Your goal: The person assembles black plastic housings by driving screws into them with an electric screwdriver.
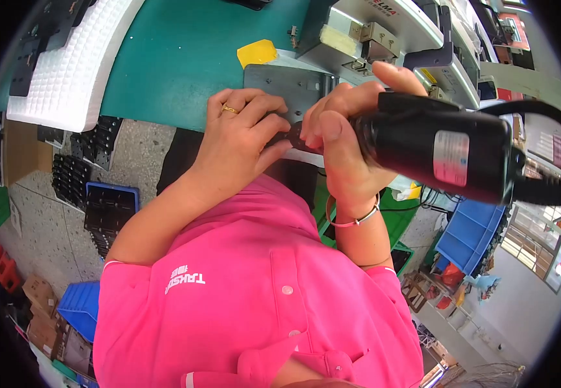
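My right hand (345, 139) is wrapped round a thick black powered screwdriver (406, 143), with a pale label on its body and a cable at its back end. Its working end points left, and the tip is hidden behind my fingers. Close beside it, my left hand (241, 136) is closed, with bent fingertips pressed down at the near edge of a grey metal plate (277, 84). A small dark reddish part (296, 136) shows between my hands. Whatever my left fingers grip is mostly covered.
A grey metal machine (371, 39) stands beyond my right hand. On the green bench top (170, 71) lie a yellow scrap (258, 53) and a small metal part (293, 35). White foam (73, 71) is at left; blue crates (471, 233) stand at right.
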The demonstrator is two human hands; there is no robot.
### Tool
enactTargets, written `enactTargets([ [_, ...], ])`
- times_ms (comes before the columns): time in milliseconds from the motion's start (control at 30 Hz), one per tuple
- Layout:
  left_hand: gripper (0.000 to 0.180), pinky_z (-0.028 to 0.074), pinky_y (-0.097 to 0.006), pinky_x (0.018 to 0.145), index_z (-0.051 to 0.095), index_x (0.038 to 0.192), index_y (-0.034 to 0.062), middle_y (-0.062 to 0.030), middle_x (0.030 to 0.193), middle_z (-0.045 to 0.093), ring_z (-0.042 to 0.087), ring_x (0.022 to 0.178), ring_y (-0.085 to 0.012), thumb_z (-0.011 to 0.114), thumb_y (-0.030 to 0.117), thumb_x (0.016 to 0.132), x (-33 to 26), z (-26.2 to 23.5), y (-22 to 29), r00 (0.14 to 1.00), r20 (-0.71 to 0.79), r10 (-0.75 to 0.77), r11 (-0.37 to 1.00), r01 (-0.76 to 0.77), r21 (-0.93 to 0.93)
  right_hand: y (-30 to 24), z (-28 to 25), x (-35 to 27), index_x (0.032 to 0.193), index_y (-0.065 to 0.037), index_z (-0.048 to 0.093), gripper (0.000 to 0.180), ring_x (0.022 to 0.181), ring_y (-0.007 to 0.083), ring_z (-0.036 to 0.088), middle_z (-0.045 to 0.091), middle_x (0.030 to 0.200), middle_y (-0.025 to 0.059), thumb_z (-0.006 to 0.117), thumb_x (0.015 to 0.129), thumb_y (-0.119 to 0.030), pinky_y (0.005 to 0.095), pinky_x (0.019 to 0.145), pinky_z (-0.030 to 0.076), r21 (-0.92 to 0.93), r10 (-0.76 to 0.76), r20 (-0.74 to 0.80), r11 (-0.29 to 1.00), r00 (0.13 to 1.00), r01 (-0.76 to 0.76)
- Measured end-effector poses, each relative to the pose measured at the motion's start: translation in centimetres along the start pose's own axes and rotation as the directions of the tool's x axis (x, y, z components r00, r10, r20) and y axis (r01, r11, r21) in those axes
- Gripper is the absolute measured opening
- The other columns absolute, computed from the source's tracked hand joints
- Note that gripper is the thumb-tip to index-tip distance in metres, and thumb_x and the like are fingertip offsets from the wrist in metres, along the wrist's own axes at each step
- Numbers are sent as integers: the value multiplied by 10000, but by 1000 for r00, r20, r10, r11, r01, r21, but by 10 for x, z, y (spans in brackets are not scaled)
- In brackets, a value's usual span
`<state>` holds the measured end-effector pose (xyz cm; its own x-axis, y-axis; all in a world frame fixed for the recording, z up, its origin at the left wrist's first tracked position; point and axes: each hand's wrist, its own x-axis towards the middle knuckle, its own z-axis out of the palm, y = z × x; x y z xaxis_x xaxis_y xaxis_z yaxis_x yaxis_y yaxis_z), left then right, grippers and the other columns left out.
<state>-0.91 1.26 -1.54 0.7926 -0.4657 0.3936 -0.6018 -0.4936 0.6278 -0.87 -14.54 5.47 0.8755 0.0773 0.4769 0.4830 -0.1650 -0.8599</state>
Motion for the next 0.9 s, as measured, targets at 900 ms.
enactTargets([
  [900,910,359,-429,1042,444,1362,135,-138,1431,340,362,1334,-302,859,193,553,5,-93,-22,924,353,-149,955,226,-190,-22,-51,-31,1206,-97,420,382,533,150,447,438,690,45,547,847,-60,311,462,447,432,27,-568,860,822,271],
])
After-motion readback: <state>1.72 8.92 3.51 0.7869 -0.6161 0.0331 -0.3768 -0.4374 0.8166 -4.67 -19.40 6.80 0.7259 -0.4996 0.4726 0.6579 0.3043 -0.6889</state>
